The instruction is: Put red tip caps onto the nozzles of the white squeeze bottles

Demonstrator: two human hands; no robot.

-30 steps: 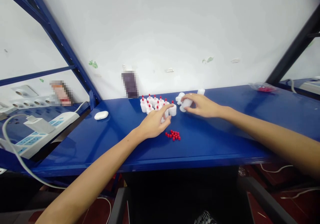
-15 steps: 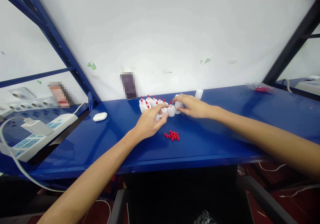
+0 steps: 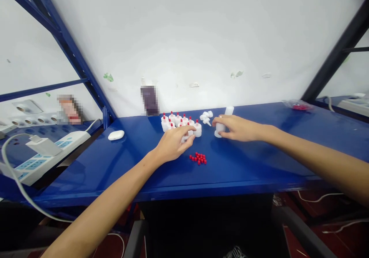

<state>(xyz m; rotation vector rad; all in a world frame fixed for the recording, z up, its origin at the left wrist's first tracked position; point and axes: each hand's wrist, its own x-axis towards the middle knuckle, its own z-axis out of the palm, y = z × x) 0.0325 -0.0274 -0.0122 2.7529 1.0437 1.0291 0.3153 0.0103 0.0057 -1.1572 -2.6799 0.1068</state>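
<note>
"Two hands out over the blue table (image 3: 259,160), folks! What's the story on the right?"

"My right hand (image 3: 239,128) has a white bottle (image 3: 220,127) pinched, fingertips on the far side, thumb on the near side, just above the tabletop or touching it, I can't tell which. Just beyond it, close to the wall (image 3: 187,39), there's a lone bottle (image 3: 229,110)."

"And over on the left?"

"My left hand (image 3: 173,144) is curved along the near edge of the red-tipped bottles (image 3: 178,119), a tight bunch, all standing upright. One half-hidden bottle (image 3: 188,133) shows in the gap between thumb and forefinger. Have I got a grip on it? Can't tell, my hand covers too much!"

"What's in the middle?"

"White tops (image 3: 206,117), a loose little heap on the far side, between the bunch and my right hand. Nearer to me, a huddle of red caps (image 3: 198,158), just to the near right of my left fingertips."

"Round the edges?"

"Left of the bunch, a small white case (image 3: 116,135) lies alone. Beyond that, a blurred dark rectangle (image 3: 150,100) stands against the wall. Far right, a clear plastic bag (image 3: 300,105) with something red inside. And way out left, a power strip (image 3: 53,156) carrying a white plug (image 3: 43,145)!"
</note>
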